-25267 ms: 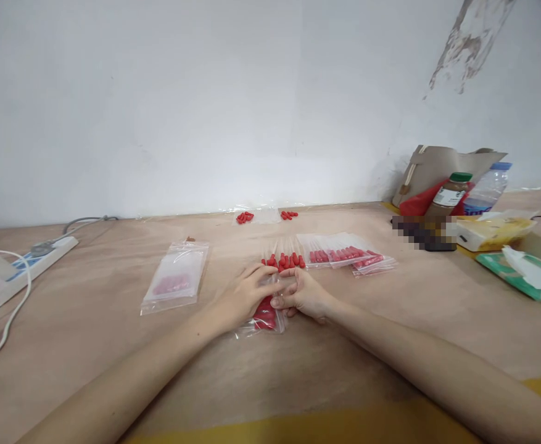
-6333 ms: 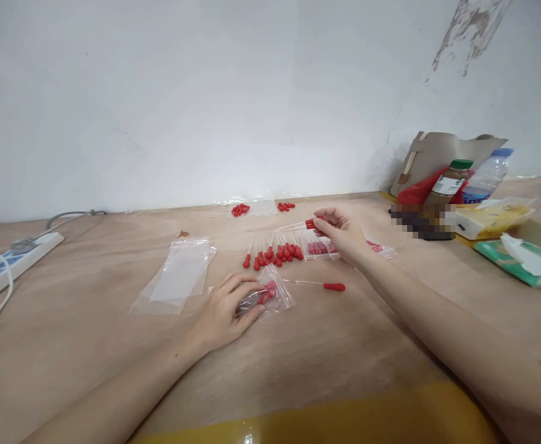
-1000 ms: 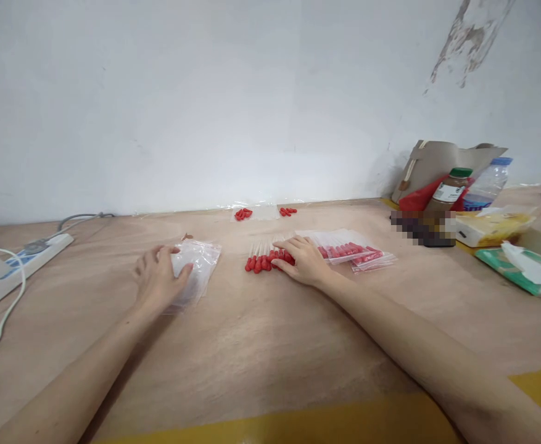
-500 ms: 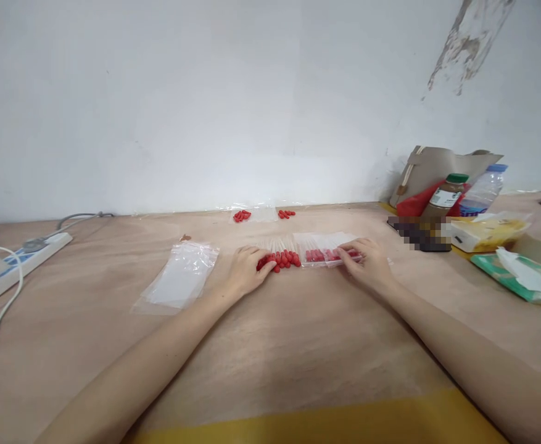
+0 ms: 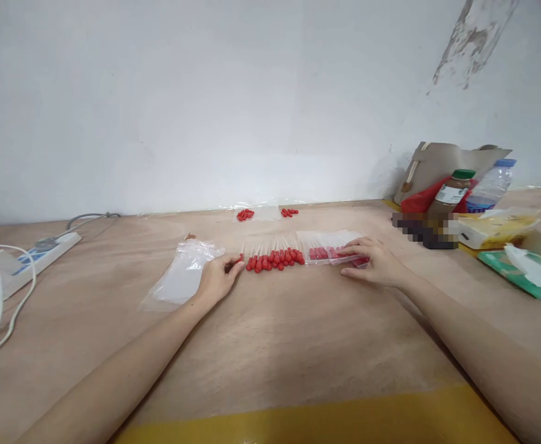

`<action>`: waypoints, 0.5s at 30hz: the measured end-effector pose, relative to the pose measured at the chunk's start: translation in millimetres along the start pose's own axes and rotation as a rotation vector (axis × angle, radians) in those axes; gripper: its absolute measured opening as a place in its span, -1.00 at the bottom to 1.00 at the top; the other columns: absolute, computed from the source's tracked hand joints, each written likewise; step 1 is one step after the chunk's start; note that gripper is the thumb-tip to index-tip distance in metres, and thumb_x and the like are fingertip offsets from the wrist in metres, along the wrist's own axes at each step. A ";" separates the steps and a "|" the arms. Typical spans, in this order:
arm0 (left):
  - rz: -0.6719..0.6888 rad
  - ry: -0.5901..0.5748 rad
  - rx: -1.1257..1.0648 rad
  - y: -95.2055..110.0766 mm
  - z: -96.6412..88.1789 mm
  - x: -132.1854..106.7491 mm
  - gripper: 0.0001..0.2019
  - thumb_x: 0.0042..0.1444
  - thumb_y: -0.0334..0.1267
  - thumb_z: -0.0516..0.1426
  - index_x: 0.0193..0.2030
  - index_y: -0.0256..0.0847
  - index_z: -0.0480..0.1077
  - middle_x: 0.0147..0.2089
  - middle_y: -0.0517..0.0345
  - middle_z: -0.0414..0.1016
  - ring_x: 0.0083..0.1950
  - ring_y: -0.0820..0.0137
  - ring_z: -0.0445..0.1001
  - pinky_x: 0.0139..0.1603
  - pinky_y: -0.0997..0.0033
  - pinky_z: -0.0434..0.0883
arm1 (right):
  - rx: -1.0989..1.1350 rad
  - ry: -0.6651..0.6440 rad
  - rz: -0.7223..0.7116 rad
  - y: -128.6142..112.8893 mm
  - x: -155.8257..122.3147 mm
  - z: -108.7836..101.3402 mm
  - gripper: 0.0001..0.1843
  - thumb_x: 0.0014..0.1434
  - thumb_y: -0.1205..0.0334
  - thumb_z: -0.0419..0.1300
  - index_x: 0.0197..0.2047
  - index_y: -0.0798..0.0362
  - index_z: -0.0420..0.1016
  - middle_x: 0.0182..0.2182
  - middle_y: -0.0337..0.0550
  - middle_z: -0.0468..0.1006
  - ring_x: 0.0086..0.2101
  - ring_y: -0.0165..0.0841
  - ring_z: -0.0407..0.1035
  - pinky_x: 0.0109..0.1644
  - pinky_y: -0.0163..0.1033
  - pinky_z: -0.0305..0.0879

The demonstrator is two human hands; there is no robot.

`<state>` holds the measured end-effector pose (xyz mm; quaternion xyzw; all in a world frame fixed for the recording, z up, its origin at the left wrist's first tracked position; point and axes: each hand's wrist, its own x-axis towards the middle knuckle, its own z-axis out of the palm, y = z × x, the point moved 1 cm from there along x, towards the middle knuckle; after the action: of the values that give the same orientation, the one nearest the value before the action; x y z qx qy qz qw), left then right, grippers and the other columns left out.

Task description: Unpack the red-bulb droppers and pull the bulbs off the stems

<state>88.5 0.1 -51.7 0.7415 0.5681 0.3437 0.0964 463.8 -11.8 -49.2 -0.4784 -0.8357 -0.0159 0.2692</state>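
Observation:
Red-tipped thin sticks (image 5: pixel 274 259) lie side by side in a row on the table, their pale shafts pointing toward the wall. At the row's left end my left hand (image 5: pixel 217 280) is closed in a pinch, with a red tip (image 5: pixel 241 256) showing at its fingertips. Clear plastic bags (image 5: pixel 319 259) holding more red-tipped sticks lie just right of the row. My right hand (image 5: pixel 376 262) rests at their right side, fingers over the plastic and thumb apart below. Left of my left hand are flat, clear zip bags (image 5: pixel 182 274).
Near the wall lie two small groups of red pieces (image 5: pixel 245 214) with clear plastic. A power strip (image 5: pixel 43 262) with white cables is on the left. On the right stand a beige bag (image 5: pixel 450 160), a green-capped bottle (image 5: pixel 455 191), a clear bottle (image 5: pixel 492 185) and tissue packs (image 5: pixel 520 271).
My left hand has moved left from the loose row to its left end, and the row now shows more spread out. My right thumb has come away from the bag toward me.

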 end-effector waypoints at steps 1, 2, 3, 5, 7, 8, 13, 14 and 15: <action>0.001 -0.024 -0.007 0.6 0.2 -1.5 -0.72 0.11 -0.08 0.02 -0.20 -0.15 0.47 -0.19 0.15 0.54 -0.19 0.30 0.49 -0.14 0.31 0.39 | 0.002 0.008 0.001 0.9 -0.7 1.6 -0.62 -0.05 0.04 0.23 -0.13 -0.06 0.50 -0.15 -0.09 0.48 -0.11 -0.18 0.32 -0.02 -0.04 0.20; 0.011 -0.036 -0.007 1.9 0.3 -2.7 -0.70 0.12 -0.06 0.01 -0.19 -0.15 0.46 -0.19 0.16 0.54 -0.19 0.30 0.48 -0.14 0.31 0.39 | 0.006 0.026 0.006 1.5 -1.1 3.6 -0.68 -0.02 0.09 0.20 -0.16 -0.04 0.51 -0.17 -0.09 0.48 -0.13 -0.20 0.33 -0.03 -0.05 0.21; 0.026 -0.039 0.001 3.6 0.4 -3.6 -0.67 0.12 -0.04 0.00 -0.16 -0.15 0.45 -0.17 0.14 0.53 -0.16 0.30 0.47 -0.12 0.31 0.38 | 0.013 0.046 0.010 1.8 -1.2 5.6 -0.75 0.01 0.13 0.17 -0.21 -0.02 0.52 -0.20 -0.09 0.49 -0.16 -0.22 0.35 -0.05 -0.07 0.23; 0.059 -0.043 0.025 7.0 0.5 -4.7 -0.60 0.09 0.02 0.01 -0.06 -0.19 0.39 -0.07 0.08 0.47 -0.07 0.27 0.43 -0.06 0.29 0.36 | 0.035 0.076 0.009 0.5 -0.5 9.1 -0.82 0.06 0.20 0.11 -0.33 0.01 0.52 -0.27 -0.09 0.51 -0.23 -0.25 0.37 -0.10 -0.11 0.27; 0.098 -0.069 0.058 9.3 1.0 -5.6 -0.46 0.03 0.09 0.05 0.06 -0.22 0.29 0.05 0.01 0.37 0.05 0.22 0.34 0.04 0.25 0.31 | 0.058 0.140 0.046 -3.6 1.4 9.8 -0.82 0.08 0.22 0.07 -0.39 0.01 0.49 -0.35 -0.10 0.51 -0.30 -0.28 0.39 -0.19 -0.15 0.30; 0.116 -0.091 0.074 9.7 1.4 -6.0 -0.40 0.00 0.11 0.07 0.12 -0.22 0.23 0.10 -0.02 0.31 0.11 0.20 0.29 0.09 0.22 0.27 | 0.064 0.204 0.091 -6.4 2.7 8.4 -0.82 0.10 0.21 0.05 -0.38 0.01 0.47 -0.37 -0.10 0.51 -0.33 -0.29 0.39 -0.23 -0.16 0.31; 0.125 -0.172 0.098 7.7 4.3 -8.7 -0.25 -0.02 0.16 0.07 0.23 -0.23 0.05 0.17 -0.07 0.19 0.20 0.17 0.18 0.18 0.16 0.18 | 0.133 0.754 0.376 -25.2 8.5 -11.7 -0.79 0.14 0.08 0.03 -0.31 0.04 0.33 -0.36 -0.05 0.48 -0.39 -0.30 0.39 -0.35 -0.19 0.32; 0.118 -0.174 0.098 7.4 4.8 -8.9 -0.25 -0.02 0.17 0.06 0.24 -0.22 0.03 0.18 -0.07 0.18 0.20 0.16 0.17 0.18 0.15 0.18 | 0.183 0.837 0.409 -29.3 9.3 -15.8 -0.77 0.12 0.04 0.05 -0.32 0.04 0.31 -0.37 -0.06 0.47 -0.40 -0.30 0.39 -0.35 -0.19 0.33; 0.113 -0.176 0.098 7.5 5.5 -8.8 -0.24 -0.02 0.17 0.06 0.25 -0.22 0.02 0.18 -0.08 0.17 0.20 0.16 0.18 0.18 0.15 0.18 | 0.256 0.882 0.442 -33.3 10.0 -18.6 -0.75 0.10 0.00 0.08 -0.33 0.03 0.28 -0.40 -0.09 0.45 -0.42 -0.32 0.39 -0.37 -0.20 0.33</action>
<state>96.7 -9.0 -55.3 0.8034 0.5309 0.2540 0.0901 441.0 -27.2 -21.0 -0.5549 -0.5166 -0.0564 0.6497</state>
